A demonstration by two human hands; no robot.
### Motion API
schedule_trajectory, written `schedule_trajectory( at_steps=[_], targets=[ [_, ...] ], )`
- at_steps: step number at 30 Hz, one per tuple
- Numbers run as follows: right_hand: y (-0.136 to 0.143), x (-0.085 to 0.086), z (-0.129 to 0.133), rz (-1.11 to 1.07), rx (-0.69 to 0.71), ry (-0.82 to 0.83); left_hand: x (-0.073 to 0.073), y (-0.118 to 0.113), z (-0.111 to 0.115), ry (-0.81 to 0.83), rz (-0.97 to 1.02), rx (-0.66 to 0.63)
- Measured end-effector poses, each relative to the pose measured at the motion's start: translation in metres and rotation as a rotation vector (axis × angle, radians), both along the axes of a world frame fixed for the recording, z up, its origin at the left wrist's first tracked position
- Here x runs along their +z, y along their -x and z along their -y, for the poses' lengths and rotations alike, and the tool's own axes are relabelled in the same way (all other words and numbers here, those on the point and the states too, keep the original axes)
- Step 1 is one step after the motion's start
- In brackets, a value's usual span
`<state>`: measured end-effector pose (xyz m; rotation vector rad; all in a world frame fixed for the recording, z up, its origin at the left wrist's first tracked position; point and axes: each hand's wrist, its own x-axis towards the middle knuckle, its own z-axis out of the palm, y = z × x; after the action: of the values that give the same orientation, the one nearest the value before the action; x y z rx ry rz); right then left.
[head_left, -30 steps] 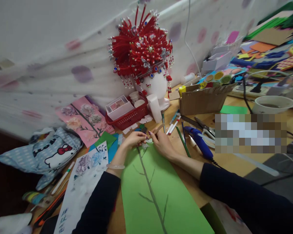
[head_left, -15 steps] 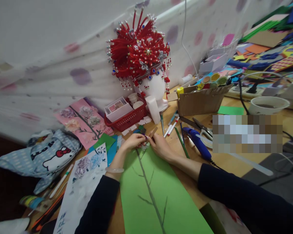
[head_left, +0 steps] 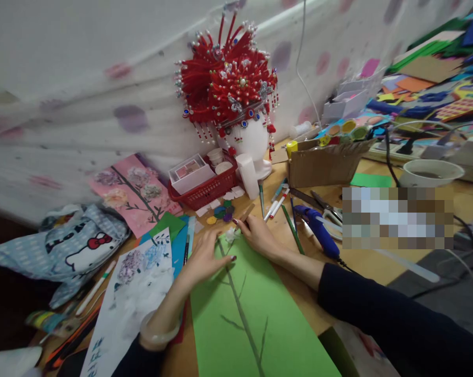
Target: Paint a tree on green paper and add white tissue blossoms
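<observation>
A green sheet of paper (head_left: 224, 324) lies before me with a grey branch (head_left: 240, 309) drawn up it. At its far edge sits a small whitish tuft (head_left: 232, 235), perhaps tissue or a petal. My right hand (head_left: 257, 234) is closed on a flat wooden craft stick (head_left: 247, 212), fingertips beside the tuft. Over the sheet's upper left edge rests my left hand (head_left: 205, 259), open, thumb apart from the fingers and nothing visible in it. Colored round pieces (head_left: 222, 212) lie just beyond the hands.
A blue glue gun (head_left: 318, 230), scissors (head_left: 328, 207) and pens (head_left: 279, 203) lie at right. Behind stand a red basket (head_left: 205, 188), a cardboard box (head_left: 325, 165) and a head form with a red headdress (head_left: 236, 78). Flower pictures (head_left: 136, 196) and a cloth bag (head_left: 63, 251) are left.
My left hand has drawn back from the tuft toward me and left, its fingers opening. My right hand stays by the tuft with the stick. The view has shifted slightly.
</observation>
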<state>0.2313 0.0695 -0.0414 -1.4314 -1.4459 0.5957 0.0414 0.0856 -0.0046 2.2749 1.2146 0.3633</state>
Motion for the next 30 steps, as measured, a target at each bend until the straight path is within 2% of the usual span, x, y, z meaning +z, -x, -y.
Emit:
schedule_trajectory(
  at_steps=[3, 6, 13, 30],
  targets=[
    [-0.001, 0.000, 0.001, 0.019, 0.027, 0.009, -0.012, 0.014, 0.027, -0.068, -0.164, -0.017],
    [0.000, 0.001, 0.001, 0.070, 0.021, 0.012, -0.019, 0.016, 0.039, -0.054, -0.237, -0.031],
    [0.001, 0.002, 0.000, 0.095, 0.027, -0.010, -0.012, 0.011, 0.040, -0.045, -0.320, -0.042],
    [0.001, 0.002, 0.001, 0.148, 0.056, 0.012, -0.019, 0.014, 0.039, -0.082, -0.305, -0.049]
  ],
)
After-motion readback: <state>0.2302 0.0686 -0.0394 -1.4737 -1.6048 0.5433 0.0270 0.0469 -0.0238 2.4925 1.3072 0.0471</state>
